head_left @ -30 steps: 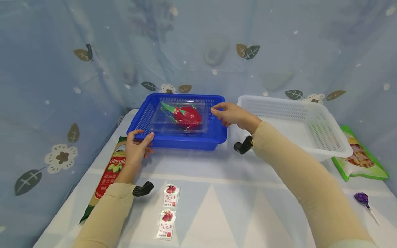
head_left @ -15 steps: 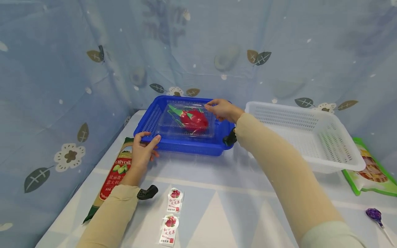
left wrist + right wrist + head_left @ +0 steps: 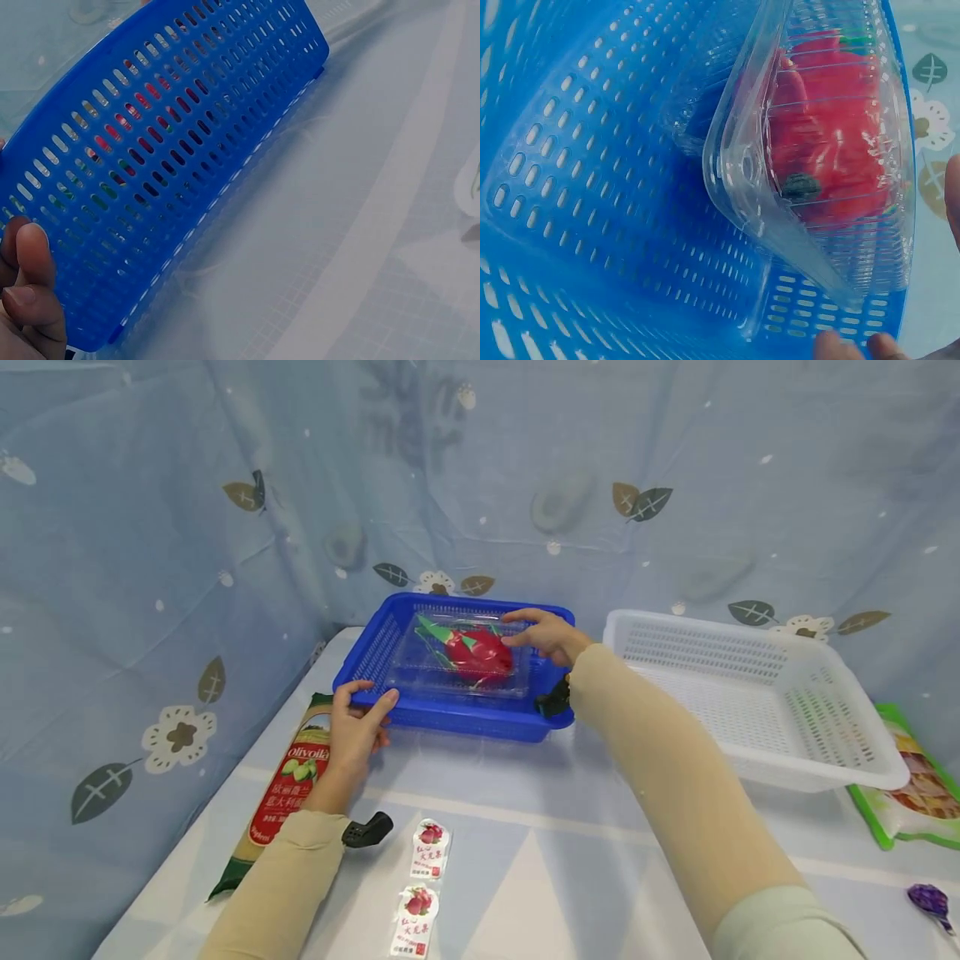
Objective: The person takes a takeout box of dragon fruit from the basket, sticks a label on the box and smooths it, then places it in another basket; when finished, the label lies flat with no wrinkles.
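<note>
A blue plastic basket [image 3: 450, 718] stands at the back of the table in the head view. Inside it lies a clear lidded plastic box [image 3: 412, 664] with a red dragon fruit [image 3: 487, 657] with green leaf tips. My left hand [image 3: 356, 731] grips the basket's front left corner, fingers over the rim; fingertips [image 3: 34, 255] show by the basket wall in the left wrist view. My right hand [image 3: 551, 637] is above the box's right end, thumb and fingers apart. In the right wrist view the box lid [image 3: 739, 172] looks closed; whether my fingers touch it, I cannot tell.
A white basket [image 3: 757, 760] stands to the right, with a green-edged food bag [image 3: 911, 793] beside it. An Olivoila packet [image 3: 288, 789] lies at left. Two dragon fruit stickers [image 3: 430, 849] lie at the front, and a purple lollipop [image 3: 932, 902] is at far right.
My right hand has moved left over the box, and its pinched fingertips have spread. My left hand keeps its hold on the basket corner. The head view has shifted slightly.
</note>
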### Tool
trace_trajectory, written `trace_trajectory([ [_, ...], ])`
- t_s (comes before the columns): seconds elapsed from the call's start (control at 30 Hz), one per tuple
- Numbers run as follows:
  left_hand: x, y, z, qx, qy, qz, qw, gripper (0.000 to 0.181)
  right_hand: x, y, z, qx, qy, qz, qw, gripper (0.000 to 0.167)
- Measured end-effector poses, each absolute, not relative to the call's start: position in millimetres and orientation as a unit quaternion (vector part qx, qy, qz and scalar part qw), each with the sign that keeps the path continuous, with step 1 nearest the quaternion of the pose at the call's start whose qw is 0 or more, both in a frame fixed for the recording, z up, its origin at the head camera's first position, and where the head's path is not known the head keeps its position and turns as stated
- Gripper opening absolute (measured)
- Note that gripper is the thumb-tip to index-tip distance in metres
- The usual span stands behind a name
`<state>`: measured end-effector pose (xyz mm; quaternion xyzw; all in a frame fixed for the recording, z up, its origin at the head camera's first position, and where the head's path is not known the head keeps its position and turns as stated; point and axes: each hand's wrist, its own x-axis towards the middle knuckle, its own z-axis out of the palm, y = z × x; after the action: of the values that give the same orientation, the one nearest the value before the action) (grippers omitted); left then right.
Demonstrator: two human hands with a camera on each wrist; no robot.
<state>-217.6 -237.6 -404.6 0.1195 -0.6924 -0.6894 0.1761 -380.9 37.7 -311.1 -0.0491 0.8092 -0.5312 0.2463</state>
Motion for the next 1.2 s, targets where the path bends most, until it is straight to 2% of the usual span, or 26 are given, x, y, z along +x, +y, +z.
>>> trace_trajectory([
  [0.37, -217, -231, -407, 0.126, -0.681, -0.700, 0.175, 0.045, -380, 40, -330, 0.012, 0.697, -0.642, 0.321, 0.057],
  [0.87, -221, -228, -402, 0.119, -0.671, -0.710, 0.176, 0.046, -382, 36, -340, -0.009, 0.688, -0.645, 0.331, 0.069],
  [1.2, -217, -232, -406, 0.139, -0.674, -0.702, 0.183, 0.044, -379, 25, -344, -0.005, 0.682, -0.646, 0.342, 0.068],
])
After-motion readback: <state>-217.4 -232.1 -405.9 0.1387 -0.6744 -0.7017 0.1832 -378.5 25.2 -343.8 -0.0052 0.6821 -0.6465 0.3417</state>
